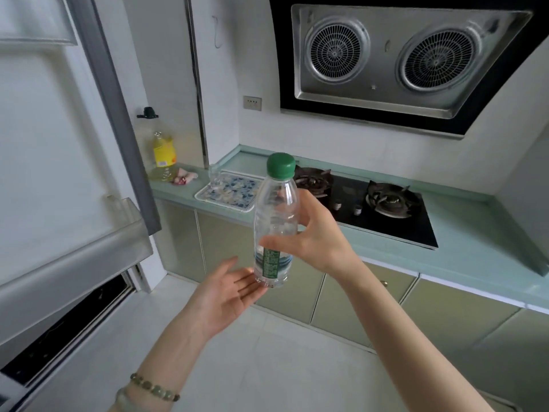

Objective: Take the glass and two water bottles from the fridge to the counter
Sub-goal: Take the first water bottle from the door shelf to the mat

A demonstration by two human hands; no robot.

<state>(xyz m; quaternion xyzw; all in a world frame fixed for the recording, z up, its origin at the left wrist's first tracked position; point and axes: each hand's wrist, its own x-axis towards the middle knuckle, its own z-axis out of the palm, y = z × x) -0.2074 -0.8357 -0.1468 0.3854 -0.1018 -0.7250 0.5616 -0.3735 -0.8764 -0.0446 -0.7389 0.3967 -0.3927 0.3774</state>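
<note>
The right grip [315, 233] is holding the bottle [274, 221] upright in the air, in front of the table [475, 227] and above the floor [282, 352]. Its thumb is lying across the front of the clear body just above the green label, and its fingers are curling round the far side. The left grip [225, 295] is lying open, palm up, with its straight fingertips touching the bottle's base and clasping nothing. A bead bracelet [154, 388] is sitting on the left wrist. The bottle's green cap is on. The glass [215, 179] is standing on a flowered tray [234, 193] on the table, left of the hob [386, 212]. An oil jug [162, 156] is standing near the tray at the table's left end, beside the open fridge door [59, 144]. A hood [401, 60] is hanging above the hob.
</note>
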